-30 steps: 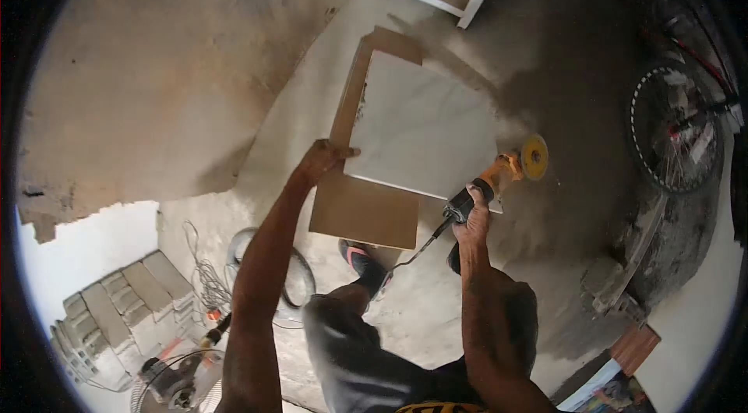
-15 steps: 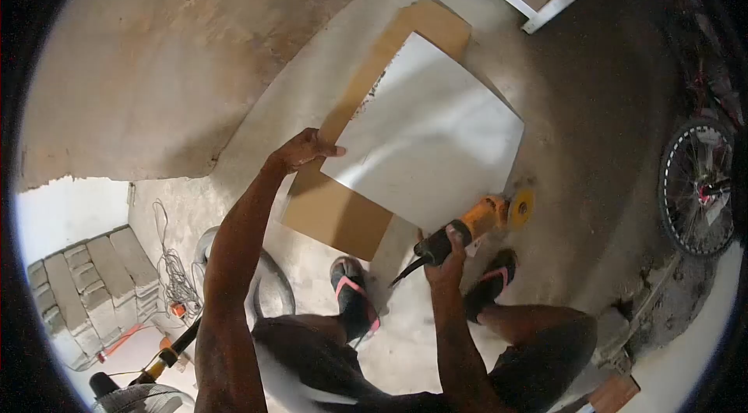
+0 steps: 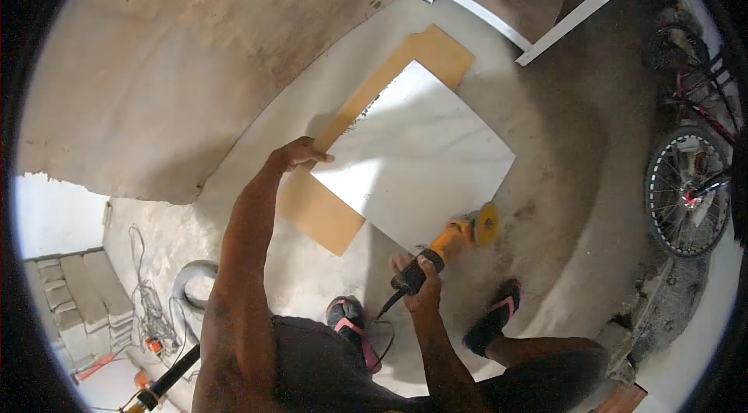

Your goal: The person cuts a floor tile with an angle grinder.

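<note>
A large white tile (image 3: 428, 156) with a dark, chipped left edge lies over a piece of brown cardboard (image 3: 323, 214) on the floor. My left hand (image 3: 300, 153) is at the tile's left corner, thumb on its edge, the other fingers partly hidden at the cardboard's side. In my right hand (image 3: 425, 288) is an orange and black angle grinder (image 3: 448, 243), gripped by its dark body. Its yellow disc (image 3: 487, 224) stands upright beside the tile's lower right edge. The grinder's cord (image 3: 388, 305) hangs down toward my left foot.
My sandalled feet (image 3: 499, 308) stand close below the tile. A white frame (image 3: 483, 15) is at the top, a bicycle wheel (image 3: 687, 193) at the right. Lower left are a grey tyre (image 3: 183, 288), tangled cable (image 3: 148, 315) and stacked blocks (image 3: 78, 292).
My right hand has brought the grinder left, its disc now by the tile's lower right edge. My left hand stays at the tile's left corner. The view has shifted.
</note>
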`<move>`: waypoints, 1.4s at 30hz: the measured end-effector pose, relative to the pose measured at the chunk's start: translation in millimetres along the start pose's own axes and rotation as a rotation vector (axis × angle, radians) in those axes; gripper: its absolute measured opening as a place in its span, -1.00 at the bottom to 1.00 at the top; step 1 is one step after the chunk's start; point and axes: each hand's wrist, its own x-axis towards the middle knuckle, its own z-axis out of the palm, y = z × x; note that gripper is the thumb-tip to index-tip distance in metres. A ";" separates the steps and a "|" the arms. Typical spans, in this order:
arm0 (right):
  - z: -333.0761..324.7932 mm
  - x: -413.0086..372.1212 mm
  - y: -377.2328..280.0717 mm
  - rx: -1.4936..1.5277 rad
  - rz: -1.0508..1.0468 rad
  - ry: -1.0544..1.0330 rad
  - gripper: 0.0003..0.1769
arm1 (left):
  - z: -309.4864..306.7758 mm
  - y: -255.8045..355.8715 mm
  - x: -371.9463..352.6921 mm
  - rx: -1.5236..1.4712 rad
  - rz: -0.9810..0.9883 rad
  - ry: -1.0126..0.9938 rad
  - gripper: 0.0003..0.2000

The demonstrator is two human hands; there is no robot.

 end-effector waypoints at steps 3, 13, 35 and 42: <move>-6.5 -4.9 10.4 -0.033 -0.031 -0.014 -0.56 | -17.6 29.6 4.3 0.181 0.010 -0.057 -0.34; -13.4 -30.7 -3.4 -0.378 -0.267 -0.075 -0.52 | -39.0 10.3 60.1 0.652 0.158 0.136 -0.22; 187.7 -45.9 -138.1 -1.590 -0.276 -0.004 -0.75 | 20.6 12.9 11.1 0.704 0.324 0.742 -0.33; 205.3 -12.2 -163.2 -1.862 0.015 -0.103 -0.69 | 93.2 -98.8 8.8 0.642 0.412 0.291 -0.63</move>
